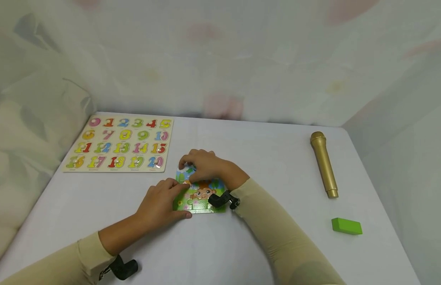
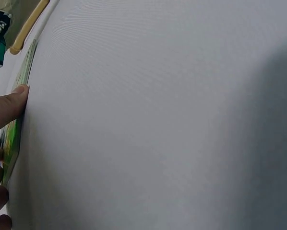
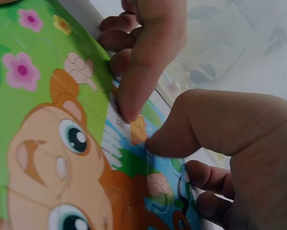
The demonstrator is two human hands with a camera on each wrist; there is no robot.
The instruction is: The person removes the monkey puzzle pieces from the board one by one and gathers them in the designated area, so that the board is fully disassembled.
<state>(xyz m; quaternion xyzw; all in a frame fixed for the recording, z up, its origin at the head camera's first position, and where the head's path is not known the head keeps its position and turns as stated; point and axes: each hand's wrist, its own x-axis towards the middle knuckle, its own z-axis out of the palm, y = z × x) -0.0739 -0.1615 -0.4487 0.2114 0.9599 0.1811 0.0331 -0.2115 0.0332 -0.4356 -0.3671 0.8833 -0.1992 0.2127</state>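
Note:
A small jigsaw puzzle (image 1: 198, 204) with a monkey and flowers on a green ground lies flat on the table, between the hands. My left hand (image 1: 157, 204) holds its left side: the thumb lies along the near edge, the index finger reaches onto the picture, and the other fingers curl at the side. My right hand (image 1: 207, 164) arches over the far left corner. In the right wrist view, the right thumb (image 3: 170, 139) presses on the blue part beside the left index fingertip (image 3: 129, 112), with other right fingers at the far edge.
A number puzzle board (image 1: 113, 153) with pieces 0 to 20 lies at the back left of the white table (image 1: 270, 166). On the right are a gold microphone (image 1: 325, 166) and, nearer, a green block (image 1: 347, 226). Draped cloth (image 1: 220, 59) stands behind.

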